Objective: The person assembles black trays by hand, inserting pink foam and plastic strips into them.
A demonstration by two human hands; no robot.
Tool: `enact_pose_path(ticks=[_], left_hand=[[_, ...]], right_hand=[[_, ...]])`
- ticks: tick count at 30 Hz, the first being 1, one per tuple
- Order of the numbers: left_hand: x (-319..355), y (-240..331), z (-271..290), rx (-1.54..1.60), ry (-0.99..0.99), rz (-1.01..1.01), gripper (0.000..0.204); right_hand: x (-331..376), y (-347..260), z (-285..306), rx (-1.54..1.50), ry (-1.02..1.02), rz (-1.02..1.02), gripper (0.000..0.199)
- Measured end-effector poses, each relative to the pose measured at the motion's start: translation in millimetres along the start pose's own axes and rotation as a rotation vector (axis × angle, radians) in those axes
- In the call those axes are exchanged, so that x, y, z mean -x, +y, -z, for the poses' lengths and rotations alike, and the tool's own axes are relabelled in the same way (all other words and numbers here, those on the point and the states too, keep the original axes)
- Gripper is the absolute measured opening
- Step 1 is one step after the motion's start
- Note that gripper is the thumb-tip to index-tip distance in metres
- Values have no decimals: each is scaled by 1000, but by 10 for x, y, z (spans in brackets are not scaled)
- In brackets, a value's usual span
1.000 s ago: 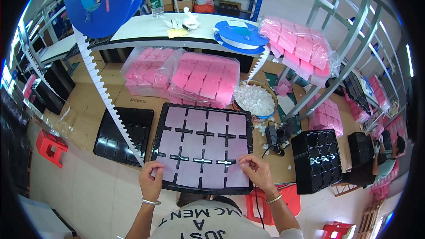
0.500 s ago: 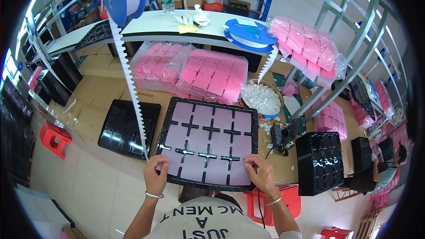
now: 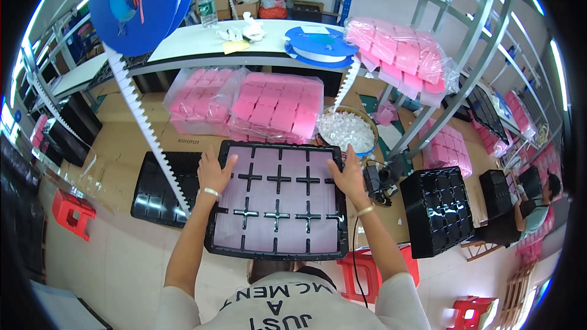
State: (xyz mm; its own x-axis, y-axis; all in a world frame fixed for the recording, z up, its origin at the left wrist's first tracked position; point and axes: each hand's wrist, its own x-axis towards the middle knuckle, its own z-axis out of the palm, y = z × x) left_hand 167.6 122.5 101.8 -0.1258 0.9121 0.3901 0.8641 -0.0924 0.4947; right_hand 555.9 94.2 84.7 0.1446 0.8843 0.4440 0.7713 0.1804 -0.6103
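Note:
Before me lies a black plastic tray (image 3: 278,254) with cross-shaped dividers and pale pink sheet pieces (image 3: 263,190) in its compartments. My left hand (image 3: 212,174) is at the tray's left rim, fingers stretched out and the thumb apart over the edge. Across from it, my right hand (image 3: 348,177) is at the right rim with its fingers extended and thumb spread inward. Both hands are open; whether the palms press on the rim cannot be seen. Another black tray (image 3: 160,189) lies to the left, partly behind my left arm.
Bagged pink foam blocks (image 3: 275,107) sit behind the tray, near a round container of white bits (image 3: 347,131). A toothed white strip (image 3: 143,128) hangs from a blue reel (image 3: 137,12). Stacked black trays (image 3: 437,211) and a metal frame (image 3: 471,67) stand right. A co-worker (image 3: 535,211) sits far right.
Both hands have moved from the tray's near corners up along its sides, and their fingers have opened out. My view has shifted slightly, so the surroundings appear further left.

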Motion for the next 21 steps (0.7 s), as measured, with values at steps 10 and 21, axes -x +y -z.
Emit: enact_pose_path(ticks=[10, 21], left_hand=[[-546, -342, -492, 66, -336, 341, 90], [-521, -337, -485, 162, -381, 285, 75]], right_hand=[[-297, 314, -515, 27, 43, -37, 58], [-252, 457, -465, -21, -53, -93, 58]])
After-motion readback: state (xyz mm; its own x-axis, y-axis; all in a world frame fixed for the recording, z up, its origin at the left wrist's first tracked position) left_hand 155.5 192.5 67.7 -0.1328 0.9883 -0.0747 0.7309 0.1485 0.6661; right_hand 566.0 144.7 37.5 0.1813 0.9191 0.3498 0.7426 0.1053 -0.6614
